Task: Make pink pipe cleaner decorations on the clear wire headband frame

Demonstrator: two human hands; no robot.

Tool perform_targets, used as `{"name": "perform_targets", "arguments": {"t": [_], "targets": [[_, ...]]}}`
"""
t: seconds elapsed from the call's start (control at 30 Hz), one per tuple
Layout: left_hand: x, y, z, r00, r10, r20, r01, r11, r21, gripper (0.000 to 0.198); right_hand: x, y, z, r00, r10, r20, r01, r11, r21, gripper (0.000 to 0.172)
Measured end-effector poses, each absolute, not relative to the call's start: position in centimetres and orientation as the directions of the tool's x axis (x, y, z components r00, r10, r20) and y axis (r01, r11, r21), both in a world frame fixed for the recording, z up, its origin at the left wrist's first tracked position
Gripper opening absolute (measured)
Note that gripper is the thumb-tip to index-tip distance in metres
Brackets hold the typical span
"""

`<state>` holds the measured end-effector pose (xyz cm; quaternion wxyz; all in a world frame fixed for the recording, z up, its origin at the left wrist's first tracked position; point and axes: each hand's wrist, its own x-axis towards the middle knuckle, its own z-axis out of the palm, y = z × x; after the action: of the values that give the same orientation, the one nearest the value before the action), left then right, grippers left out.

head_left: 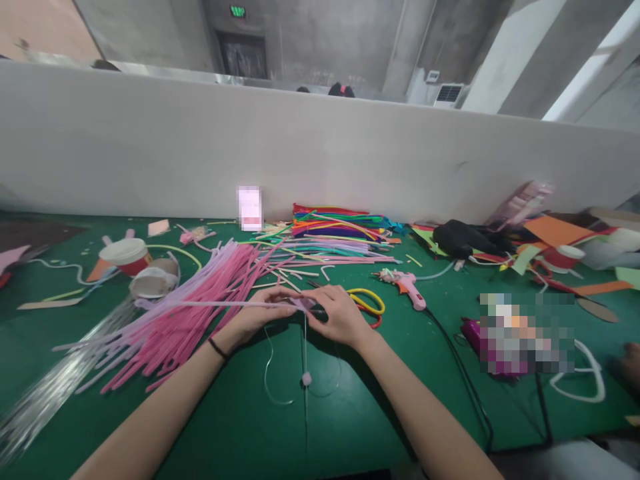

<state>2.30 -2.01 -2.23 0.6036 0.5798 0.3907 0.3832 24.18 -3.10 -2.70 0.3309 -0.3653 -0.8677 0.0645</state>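
Lilac pipe cleaner (225,304) is held level above the green table (225,427), center, with its left stretch laid over the pink pipe cleaners (200,327); its right end is lost among the fingers. It is pinched by the left hand (267,308). Right hand (340,313) is curled close against it; its grasp can't be told, as the fingertips are partly hidden. A dark item at its thumb can't be identified. Thin strand with small pale-pink bead (307,379) is seen running nearward from between the hands; its upper end is hidden. Tool with yellow and red loop handles (371,303) is partly covered by the right hand. Phone-like item (249,208), far, is pixelated. Silver strands (60,380) are cut off at left, another person's hand (632,363) at right.
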Motion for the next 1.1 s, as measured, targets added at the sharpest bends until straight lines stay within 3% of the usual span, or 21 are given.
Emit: {"name": "perform_targets", "arguments": {"t": [0.27, 0.57, 0.67, 0.77, 0.83, 0.9, 0.93, 1.0, 1.03, 1.1], "targets": [[2.4, -1.8, -2.1, 0.356, 0.934, -0.026, -0.040, 0.043, 0.998, 0.030, 24.3, -2.9, -3.0, -0.452, 0.697, 0.557, 0.525, 0.713, -0.465, 0.038], [1.3, -1.8, -1.0, 0.439, 0.878, -0.192, -0.114, 0.266, 0.957, 0.045, 25.0, -2.6, -2.5, -0.425, 0.717, 0.553, 0.424, 0.697, -0.578, 0.023], [-2.1, -2.4, 2.3, 0.504, 0.779, -0.374, 0.181, 0.328, 0.927, 0.044, 25.1, -2.5, -2.4, -0.417, 0.730, 0.541, 0.403, 0.683, -0.609, 0.021], [-5.2, -4.1, 6.6, 0.610, 0.618, -0.496, 0.536, 0.139, 0.832, 0.026, 25.2, -2.3, -2.4, -0.404, 0.755, 0.517, 0.401, 0.654, -0.642, 0.024], [-5.7, -5.8, 9.2, 0.721, 0.419, -0.551, 0.570, 0.093, 0.816, 0.026, 25.2, -2.3, -2.5, -0.387, 0.770, 0.506, 0.412, 0.636, -0.652, 0.027], [-4.8, -7.6, 11.1, 0.850, 0.189, -0.492, 0.471, 0.146, 0.870, 0.041, 25.2, -2.3, -2.5, -0.380, 0.777, 0.502, 0.422, 0.629, -0.653, 0.029], [-3.9, -8.3, 11.7, 0.892, 0.225, -0.391, 0.365, 0.149, 0.919, 0.052, 25.2, -2.4, -2.5, -0.380, 0.777, 0.502, 0.425, 0.629, -0.651, 0.029], [-1.8, -8.9, 11.9, 0.800, 0.575, -0.174, 0.185, 0.040, 0.982, 0.067, 25.1, -2.4, -2.5, -0.381, 0.776, 0.503, 0.430, 0.631, -0.646, 0.030], [-0.7, -8.7, 11.5, 0.689, 0.722, -0.057, 0.162, -0.077, 0.984, 0.071, 25.1, -2.4, -2.5, -0.379, 0.775, 0.505, 0.431, 0.631, -0.645, 0.030], [1.2, -7.2, 10.0, 0.443, 0.884, 0.151, 0.311, -0.310, 0.898, 0.070, 25.0, -2.4, -2.6, -0.375, 0.773, 0.512, 0.427, 0.634, -0.644, 0.031]]}}
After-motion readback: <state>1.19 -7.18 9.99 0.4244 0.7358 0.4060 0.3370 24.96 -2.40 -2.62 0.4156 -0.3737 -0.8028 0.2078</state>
